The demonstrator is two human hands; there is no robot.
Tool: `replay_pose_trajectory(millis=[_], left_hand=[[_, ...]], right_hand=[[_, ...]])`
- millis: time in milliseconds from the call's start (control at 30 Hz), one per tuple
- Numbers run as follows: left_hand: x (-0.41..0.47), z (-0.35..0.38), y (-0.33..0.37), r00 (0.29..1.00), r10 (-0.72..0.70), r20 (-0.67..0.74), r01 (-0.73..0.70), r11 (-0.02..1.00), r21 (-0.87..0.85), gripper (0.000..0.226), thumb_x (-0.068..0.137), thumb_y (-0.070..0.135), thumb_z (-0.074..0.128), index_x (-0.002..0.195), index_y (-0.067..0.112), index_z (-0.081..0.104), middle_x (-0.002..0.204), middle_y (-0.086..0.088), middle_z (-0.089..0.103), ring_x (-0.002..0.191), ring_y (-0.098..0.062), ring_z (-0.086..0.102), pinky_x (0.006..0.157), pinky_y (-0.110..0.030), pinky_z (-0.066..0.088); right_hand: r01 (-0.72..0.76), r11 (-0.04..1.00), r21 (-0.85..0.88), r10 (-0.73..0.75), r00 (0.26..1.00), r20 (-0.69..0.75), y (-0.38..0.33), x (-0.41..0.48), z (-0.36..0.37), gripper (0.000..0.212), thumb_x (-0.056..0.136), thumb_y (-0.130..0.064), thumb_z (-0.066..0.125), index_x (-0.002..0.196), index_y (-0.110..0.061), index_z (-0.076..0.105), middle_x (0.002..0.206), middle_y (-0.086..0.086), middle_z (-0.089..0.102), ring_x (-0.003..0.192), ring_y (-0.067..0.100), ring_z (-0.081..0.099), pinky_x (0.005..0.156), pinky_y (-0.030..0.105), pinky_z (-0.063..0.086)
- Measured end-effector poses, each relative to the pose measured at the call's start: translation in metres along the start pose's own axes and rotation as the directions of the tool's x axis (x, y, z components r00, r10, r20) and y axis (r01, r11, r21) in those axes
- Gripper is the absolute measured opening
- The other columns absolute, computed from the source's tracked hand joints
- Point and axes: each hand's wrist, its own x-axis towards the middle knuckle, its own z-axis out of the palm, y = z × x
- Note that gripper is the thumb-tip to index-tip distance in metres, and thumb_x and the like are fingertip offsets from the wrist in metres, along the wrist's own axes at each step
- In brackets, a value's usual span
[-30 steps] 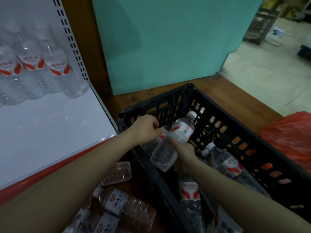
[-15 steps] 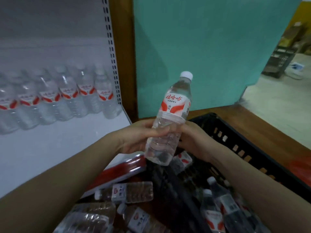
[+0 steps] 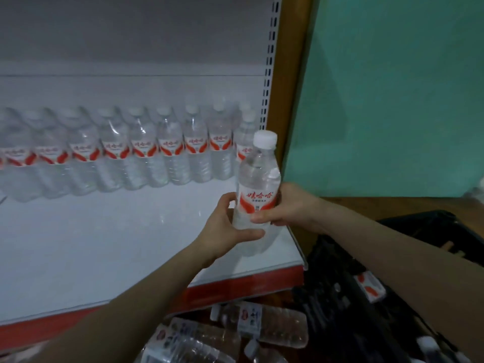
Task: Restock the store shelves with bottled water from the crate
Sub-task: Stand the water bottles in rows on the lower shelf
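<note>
Over shelf point(image 3: 131, 244) near-right corner, left hand point(image 3: 225, 231) and right hand point(image 3: 290, 208) both wrapped bottle point(image 3: 258, 195) upright; full, weighty, slick plastic, best gripped mid-body.

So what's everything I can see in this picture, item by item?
held bottle: one, clear with white cap and red-and-white label, upright over the shelf's right front corner
shelf bottles: a row, too blurred to count exactly, same label, standing along the back of the shelf
shelf: one, white with red front edge, left and centre
loose bottles: several, clear, lying below the shelf edge
crate: one, black, lower right, more bottles inside
panel: one, teal, upper right
left hand: grip on the bottle's lower body
right hand: grip at the label
</note>
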Motion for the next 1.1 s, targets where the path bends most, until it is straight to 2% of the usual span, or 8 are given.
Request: replay_pose_trajectory(millis=[100, 200, 300, 400, 567, 700, 867, 1100], left_hand=[[0.02, -0.023, -0.017, 0.994, 0.017, -0.109, -0.014, 1.0, 0.023, 0.069, 0.069, 0.007, 0.079, 0.12, 0.029, 0.037, 0.106, 0.007, 0.059, 0.1, -0.015, 0.06, 0.085, -0.029, 0.051], [0.045, -0.037, -0.03, 0.98, 0.008, -0.199, -0.004, 1.0, 0.019, 0.068, 0.072, 0.004, 0.076, 0.124, 0.026, 0.039, 0.113, 0.008, 0.055, 0.107, -0.017, 0.055, 0.095, -0.035, 0.048], [0.069, -0.042, -0.042, 0.961, 0.005, -0.278, 0.002, 1.0, 0.025, 0.069, 0.074, 0.005, 0.075, 0.132, 0.019, 0.04, 0.127, -0.001, 0.055, 0.113, -0.021, 0.054, 0.1, -0.043, 0.046], [0.093, -0.046, -0.05, 0.94, 0.026, -0.34, -0.028, 1.0, 0.001, 0.064, 0.076, 0.006, 0.073, 0.132, 0.016, 0.042, 0.128, -0.001, 0.055, 0.115, -0.021, 0.054, 0.098, -0.038, 0.047], [0.127, -0.052, -0.053, 0.945, 0.054, -0.321, -0.059, 0.998, -0.006, 0.062, 0.079, 0.009, 0.071, 0.133, 0.015, 0.041, 0.12, 0.001, 0.056, 0.114, -0.022, 0.054, 0.092, -0.034, 0.049], [0.148, -0.054, -0.054, 0.945, 0.101, -0.311, -0.08, 0.994, 0.081, 0.058, 0.083, 0.01, 0.066, 0.134, 0.017, 0.04, 0.124, 0.002, 0.055, 0.111, -0.014, 0.051, 0.086, -0.022, 0.04], [0.164, -0.052, -0.053, 0.929, 0.173, -0.327, -0.094, 0.965, 0.245, 0.05, 0.087, 0.014, 0.062, 0.133, 0.013, 0.041, 0.131, -0.003, 0.054, 0.121, -0.02, 0.05, 0.088, -0.021, 0.036], [0.175, -0.048, -0.056, 0.922, 0.163, -0.35, -0.065, 0.959, 0.276, 0.043, 0.091, 0.013, 0.057, 0.132, 0.009, 0.043, 0.129, -0.006, 0.056, 0.119, -0.022, 0.053, 0.086, -0.019, 0.038]], right_hand=[[0.013, 1.0, 0.002, -0.013, 0.999, -0.042, 0.0, 0.04, 0.023, 0.056, 0.071, -0.009, 0.078, 0.122, -0.014, 0.055, 0.11, 0.001, 0.065, 0.098, 0.017, 0.061, 0.082, 0.031, 0.053], [0.023, 1.0, 0.012, -0.021, 0.995, -0.093, 0.003, 0.076, 0.038, 0.061, 0.075, -0.009, 0.075, 0.128, -0.015, 0.047, 0.128, 0.002, 0.057, 0.12, 0.021, 0.052, 0.103, 0.038, 0.042], [0.05, 0.998, 0.028, -0.046, 0.99, -0.134, 0.009, 0.103, 0.048, 0.06, 0.077, -0.009, 0.073, 0.13, -0.015, 0.044, 0.13, 0.001, 0.055, 0.122, 0.02, 0.049, 0.098, 0.033, 0.041], [0.074, 0.997, 0.033, -0.065, 0.977, -0.205, 0.014, 0.125, 0.048, 0.05, 0.081, -0.014, 0.069, 0.127, -0.012, 0.049, 0.124, 0.001, 0.058, 0.115, 0.016, 0.052, 0.087, 0.024, 0.041], [-0.023, 0.999, 0.046, 0.036, 0.952, -0.305, 0.027, 0.151, 0.053, 0.031, 0.087, -0.028, 0.064, 0.108, -0.007, 0.058, 0.095, 0.001, 0.062, 0.096, 0.019, 0.057, 0.079, 0.025, 0.044], [-0.089, 0.976, 0.198, 0.156, 0.923, -0.352, 0.032, 0.17, 0.055, 0.039, 0.087, -0.028, 0.062, 0.118, -0.006, 0.055, 0.111, 0.007, 0.062, 0.098, 0.021, 0.056, 0.088, 0.03, 0.046], [-0.137, 0.928, 0.346, 0.269, 0.889, -0.369, 0.029, 0.187, 0.055, 0.043, 0.088, -0.027, 0.062, 0.123, -0.004, 0.052, 0.121, 0.01, 0.058, 0.114, 0.028, 0.055, 0.09, 0.029, 0.042], [-0.128, 0.885, 0.448, 0.317, 0.87, -0.378, 0.028, 0.197, 0.054, 0.048, 0.087, -0.023, 0.064, 0.128, -0.007, 0.047, 0.128, 0.01, 0.056, 0.12, 0.028, 0.051, 0.098, 0.034, 0.041]])
